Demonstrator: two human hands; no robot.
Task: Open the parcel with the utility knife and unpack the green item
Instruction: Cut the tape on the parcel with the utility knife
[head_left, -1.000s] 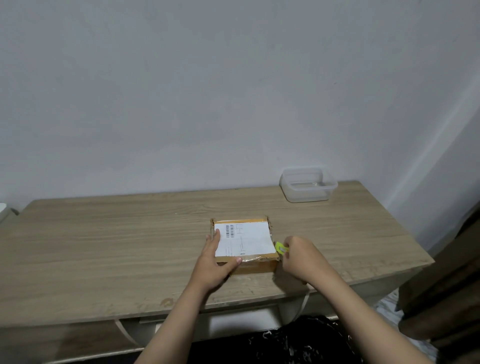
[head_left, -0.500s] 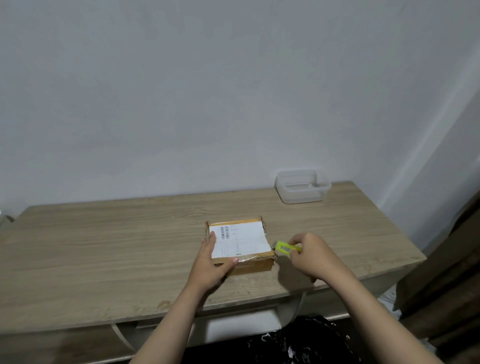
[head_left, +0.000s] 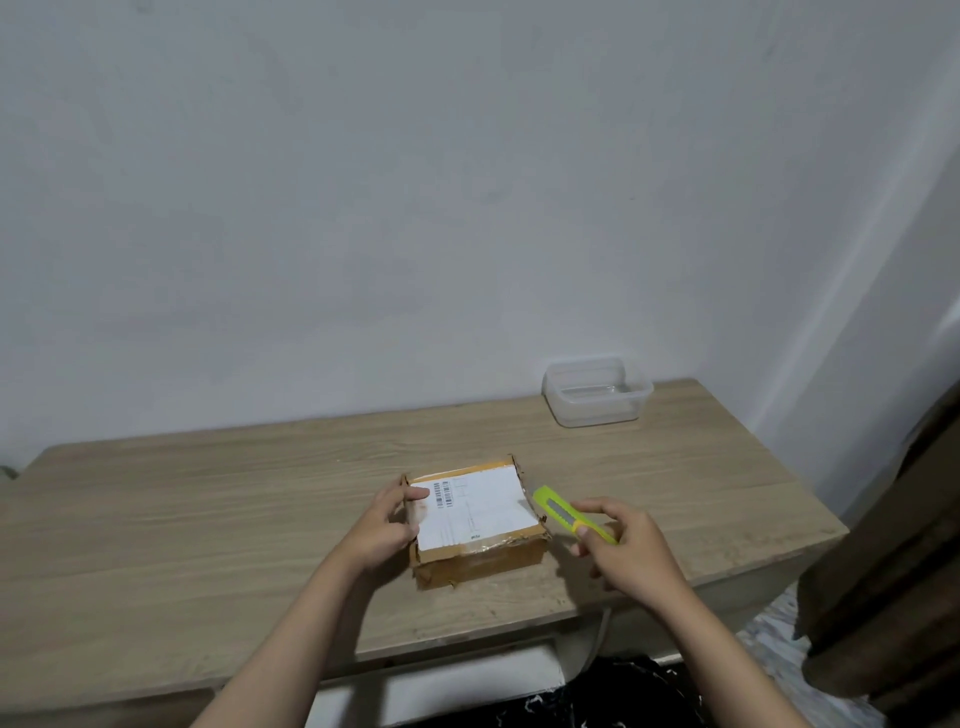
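A small brown cardboard parcel (head_left: 480, 556) with a white shipping label on top lies near the front middle of the wooden desk (head_left: 208, 519). My left hand (head_left: 387, 525) grips its left edge, thumb on the label. My right hand (head_left: 626, 551) holds a yellow-green utility knife (head_left: 563, 512) just right of the parcel, its tip pointing at the parcel's right side and apart from it. The parcel's top right edge looks torn and slightly lifted. No green item shows.
A clear plastic container (head_left: 597, 392) stands at the back right of the desk by the white wall. A dark brown curtain (head_left: 893, 571) hangs at the right, beyond the desk's right edge.
My right hand has drawn the knife away from the parcel's right edge and raised it, so more of the knife shows. My left hand shifted from the front left corner to the left edge.
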